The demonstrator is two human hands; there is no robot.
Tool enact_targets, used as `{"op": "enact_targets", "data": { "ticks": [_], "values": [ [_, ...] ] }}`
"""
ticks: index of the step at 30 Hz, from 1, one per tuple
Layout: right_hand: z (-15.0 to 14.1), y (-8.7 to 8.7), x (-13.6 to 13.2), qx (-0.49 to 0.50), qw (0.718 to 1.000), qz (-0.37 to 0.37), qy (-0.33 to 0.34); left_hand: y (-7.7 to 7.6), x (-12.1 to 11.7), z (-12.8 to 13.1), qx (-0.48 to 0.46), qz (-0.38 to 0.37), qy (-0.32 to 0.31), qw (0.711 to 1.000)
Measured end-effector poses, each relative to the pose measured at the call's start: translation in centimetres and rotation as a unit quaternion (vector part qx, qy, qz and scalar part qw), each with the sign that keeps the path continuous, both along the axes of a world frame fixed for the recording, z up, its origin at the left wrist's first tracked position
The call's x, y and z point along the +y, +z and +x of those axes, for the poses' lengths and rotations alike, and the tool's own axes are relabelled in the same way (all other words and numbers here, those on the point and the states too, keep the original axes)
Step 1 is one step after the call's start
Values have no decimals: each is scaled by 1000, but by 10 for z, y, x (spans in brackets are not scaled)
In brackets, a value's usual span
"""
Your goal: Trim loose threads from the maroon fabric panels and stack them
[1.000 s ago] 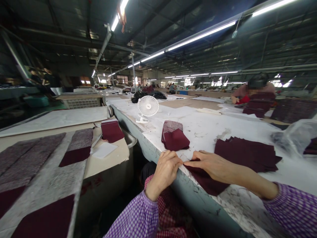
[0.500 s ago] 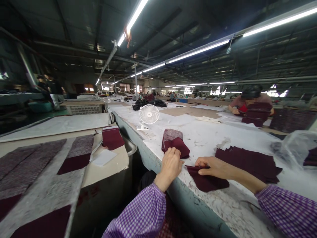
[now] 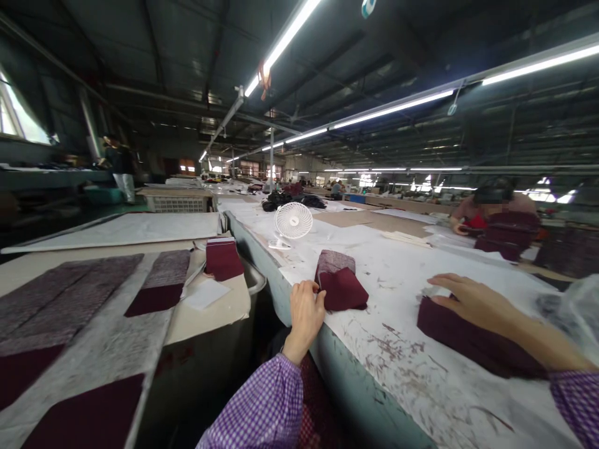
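Observation:
My left hand is at the near edge of the white-covered table, its fingers curled and pinching the left corner of a maroon fabric piece. That piece lies on a folded, speckled grey-maroon cloth. Farther right, my right hand lies over a dark maroon fabric pile. Its thumb and forefinger are apart at the pile's left end; the other fingers are partly hidden. The forearm covers the pile's far side.
A small white fan stands on the table. Thread scraps litter the near edge. To the left, a lower surface holds speckled panels and a maroon stack. Clear plastic lies far right. A co-worker handles maroon cloth opposite.
My right hand has left the small maroon piece at the table edge and moved right to the pile. My left hand has shifted slightly left. The small piece no longer shows separately at the edge.

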State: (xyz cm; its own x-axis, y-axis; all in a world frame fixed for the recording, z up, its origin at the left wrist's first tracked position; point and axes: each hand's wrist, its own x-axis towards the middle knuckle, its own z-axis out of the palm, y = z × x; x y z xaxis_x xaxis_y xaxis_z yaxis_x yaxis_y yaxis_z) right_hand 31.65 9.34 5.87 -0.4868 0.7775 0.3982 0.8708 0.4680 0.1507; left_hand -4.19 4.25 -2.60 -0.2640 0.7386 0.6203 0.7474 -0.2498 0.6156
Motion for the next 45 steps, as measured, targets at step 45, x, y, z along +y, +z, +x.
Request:
{"op": "enact_targets", "data": {
  "ticks": [45],
  "values": [
    [-122,4,-48,23,954,-76,289,69,-5,6,205,-36,-111,972]
  ]
}}
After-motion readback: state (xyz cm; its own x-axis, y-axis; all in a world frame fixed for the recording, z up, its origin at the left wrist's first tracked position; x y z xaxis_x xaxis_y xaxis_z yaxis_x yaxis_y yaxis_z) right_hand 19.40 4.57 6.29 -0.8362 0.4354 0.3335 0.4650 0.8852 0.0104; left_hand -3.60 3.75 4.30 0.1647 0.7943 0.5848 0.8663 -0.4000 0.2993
